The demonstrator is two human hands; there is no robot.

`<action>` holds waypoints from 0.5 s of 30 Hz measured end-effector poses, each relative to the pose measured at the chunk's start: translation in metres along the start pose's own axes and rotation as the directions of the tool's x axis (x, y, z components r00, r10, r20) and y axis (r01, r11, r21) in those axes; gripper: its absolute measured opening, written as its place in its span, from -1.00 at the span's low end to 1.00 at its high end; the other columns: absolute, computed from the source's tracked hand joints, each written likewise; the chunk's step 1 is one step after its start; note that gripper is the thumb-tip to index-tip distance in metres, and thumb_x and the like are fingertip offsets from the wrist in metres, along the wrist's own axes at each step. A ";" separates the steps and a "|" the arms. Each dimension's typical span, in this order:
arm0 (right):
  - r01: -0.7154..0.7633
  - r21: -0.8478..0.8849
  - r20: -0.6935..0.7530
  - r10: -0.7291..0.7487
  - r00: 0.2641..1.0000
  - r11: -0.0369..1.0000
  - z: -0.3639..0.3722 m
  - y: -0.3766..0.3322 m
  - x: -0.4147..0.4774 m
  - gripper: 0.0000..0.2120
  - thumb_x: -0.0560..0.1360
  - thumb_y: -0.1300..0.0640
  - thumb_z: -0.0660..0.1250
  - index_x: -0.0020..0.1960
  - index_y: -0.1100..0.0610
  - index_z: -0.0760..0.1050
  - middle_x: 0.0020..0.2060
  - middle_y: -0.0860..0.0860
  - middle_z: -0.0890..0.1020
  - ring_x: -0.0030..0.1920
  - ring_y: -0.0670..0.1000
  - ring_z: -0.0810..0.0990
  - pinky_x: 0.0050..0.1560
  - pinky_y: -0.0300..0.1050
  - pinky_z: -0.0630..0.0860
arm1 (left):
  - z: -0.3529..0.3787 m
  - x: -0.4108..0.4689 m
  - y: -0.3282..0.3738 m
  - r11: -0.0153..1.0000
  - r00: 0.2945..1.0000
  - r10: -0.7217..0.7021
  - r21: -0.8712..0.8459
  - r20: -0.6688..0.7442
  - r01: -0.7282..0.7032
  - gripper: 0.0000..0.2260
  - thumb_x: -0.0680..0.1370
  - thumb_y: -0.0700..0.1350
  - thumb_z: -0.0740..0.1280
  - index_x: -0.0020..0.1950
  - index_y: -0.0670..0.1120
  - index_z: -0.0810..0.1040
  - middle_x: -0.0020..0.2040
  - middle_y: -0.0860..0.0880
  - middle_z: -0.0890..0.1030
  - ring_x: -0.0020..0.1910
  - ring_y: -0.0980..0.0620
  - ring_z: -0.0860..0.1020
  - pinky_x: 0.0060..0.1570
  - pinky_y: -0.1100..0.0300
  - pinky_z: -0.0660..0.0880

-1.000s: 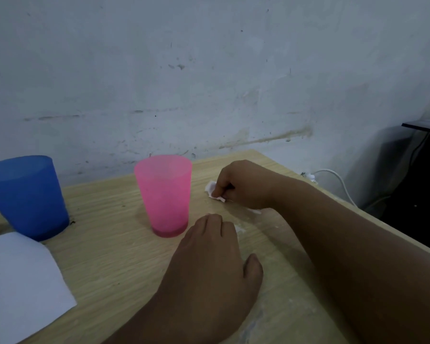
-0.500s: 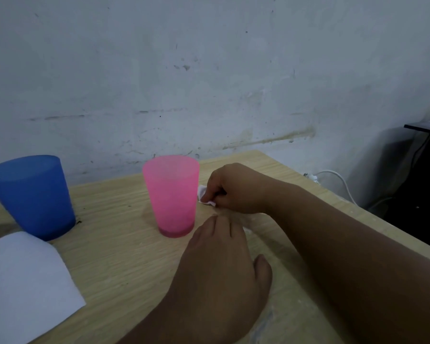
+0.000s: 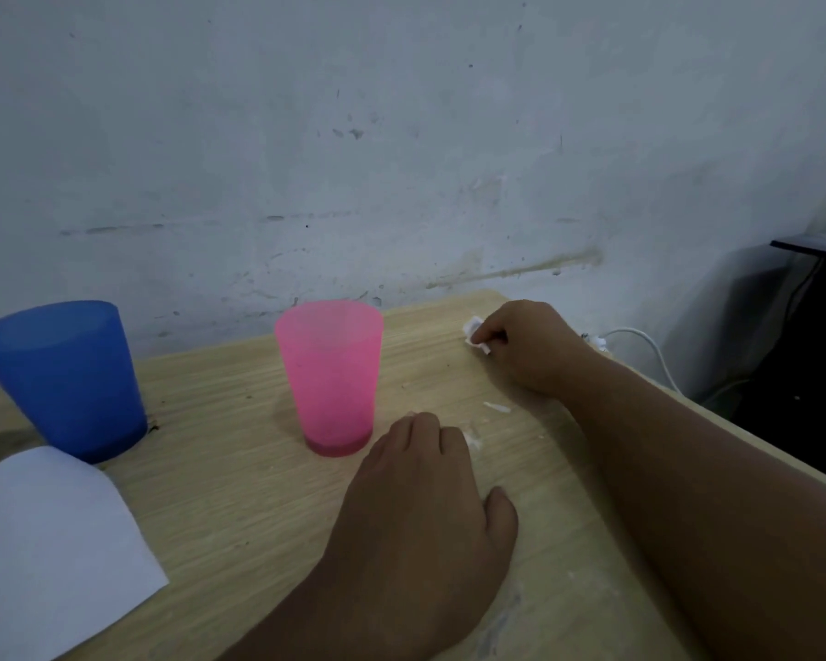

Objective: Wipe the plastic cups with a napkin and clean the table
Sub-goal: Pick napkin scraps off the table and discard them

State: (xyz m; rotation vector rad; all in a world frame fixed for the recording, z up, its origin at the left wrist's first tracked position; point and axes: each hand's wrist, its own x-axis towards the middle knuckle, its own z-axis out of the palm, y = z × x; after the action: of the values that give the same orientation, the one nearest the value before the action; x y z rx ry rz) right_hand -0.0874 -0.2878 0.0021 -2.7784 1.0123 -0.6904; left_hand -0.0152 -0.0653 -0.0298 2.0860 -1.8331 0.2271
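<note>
Since half a second earlier, the right hand (image 3: 525, 348) had been carried away from the pink cup (image 3: 330, 374), toward the far right corner of the table (image 3: 239, 508), and the small wad of napkin (image 3: 475, 333) had been taken with it. Before, the wad had been held just beside the cup's upper wall; now it was seen well apart from the cup, near the far edge of the table. The grip of the right hand was closed, the napkin wad being pinched between fingertips and thumb and pressed to the tabletop, with only a small white corner left showing at the knuckles.

The left hand (image 3: 420, 517) was laid palm down on the table, fingers extended toward the base of the pink cup and just short of it; nothing was held in it. Its place had hardly changed.

Both cups were stood upright, long axes vertical, mouths upward, bases narrower than rims. The blue cup (image 3: 63, 374) was placed at the left, near the wall (image 3: 401, 136), well apart from the pink one. A white sheet of paper (image 3: 48, 551) was laid flat at the near left, its far edge just before the blue cup. White shreds (image 3: 497, 407) were scattered on the wood between the two hands.
</note>
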 end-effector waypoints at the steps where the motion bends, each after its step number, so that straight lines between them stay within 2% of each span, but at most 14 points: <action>1: -0.018 -0.014 0.024 0.019 1.000 1.000 0.000 0.002 0.000 -0.82 0.48 0.32 0.31 -0.06 0.26 0.70 -0.03 0.08 0.73 -0.05 -0.06 0.62 -0.11 -0.47 0.36 | 0.000 0.000 0.000 1.000 1.000 0.001 0.004 -0.004 -0.001 -0.53 0.50 0.23 -0.08 0.26 0.07 0.39 0.13 0.09 0.39 0.16 0.08 0.35 0.24 0.12 0.34; 3: -0.023 -0.054 0.065 0.027 0.998 0.998 0.004 -0.003 0.003 -0.81 0.46 0.35 0.28 -0.06 0.32 0.67 -0.04 0.19 0.71 -0.02 0.09 0.65 0.00 -0.28 0.47 | 0.001 0.000 0.001 1.000 1.000 0.007 0.012 -0.007 -0.007 -0.52 0.50 0.22 -0.10 0.25 0.07 0.39 0.11 0.09 0.39 0.15 0.08 0.35 0.24 0.12 0.34; 5: -0.002 -0.068 0.074 0.007 0.997 0.998 0.008 -0.013 0.004 -0.82 0.45 0.35 0.29 -0.07 0.31 0.67 -0.07 0.18 0.71 -0.03 0.11 0.65 0.03 -0.12 0.52 | 0.002 0.000 0.001 1.000 1.000 0.007 0.004 -0.007 -0.007 -0.50 0.51 0.21 -0.09 0.31 0.07 0.39 0.13 0.09 0.40 0.16 0.09 0.35 0.25 0.13 0.34; 10: 0.131 -0.089 0.137 -0.119 0.984 0.987 0.010 -0.032 0.001 -0.79 0.45 0.30 0.29 -0.09 0.18 0.71 -0.13 0.13 0.71 -0.10 0.08 0.63 -0.04 -0.10 0.54 | 0.001 0.000 0.000 0.999 1.000 0.006 -0.039 0.005 -0.005 -0.48 0.52 0.22 -0.06 0.39 0.08 0.36 0.17 0.11 0.39 0.18 0.13 0.34 0.24 0.14 0.35; 11: 0.153 -0.071 0.149 -0.142 0.979 0.986 0.008 -0.032 -0.001 -0.78 0.46 0.29 0.29 -0.07 0.15 0.72 -0.13 0.10 0.71 -0.10 0.06 0.63 -0.04 -0.12 0.51 | 0.001 -0.001 0.000 0.999 1.000 0.006 -0.048 0.005 -0.006 -0.48 0.51 0.22 -0.06 0.38 0.08 0.36 0.17 0.11 0.39 0.18 0.13 0.34 0.25 0.14 0.35; 15: 0.145 0.017 0.135 -0.146 0.980 0.989 -0.001 -0.021 -0.003 -0.78 0.49 0.24 0.35 0.03 0.05 0.72 -0.04 -0.02 0.73 -0.12 -0.19 0.56 -0.21 -0.55 0.35 | 0.002 0.000 -0.001 0.999 1.000 0.001 -0.040 -0.002 -0.001 -0.51 0.52 0.22 -0.04 0.34 0.08 0.39 0.14 0.11 0.40 0.16 0.13 0.36 0.22 0.14 0.36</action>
State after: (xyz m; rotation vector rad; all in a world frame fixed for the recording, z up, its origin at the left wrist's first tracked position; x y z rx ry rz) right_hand -0.0778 -0.2694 0.0067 -2.8693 0.7859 -0.5096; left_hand -0.0147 -0.0661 -0.0315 2.0565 -1.8229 0.1909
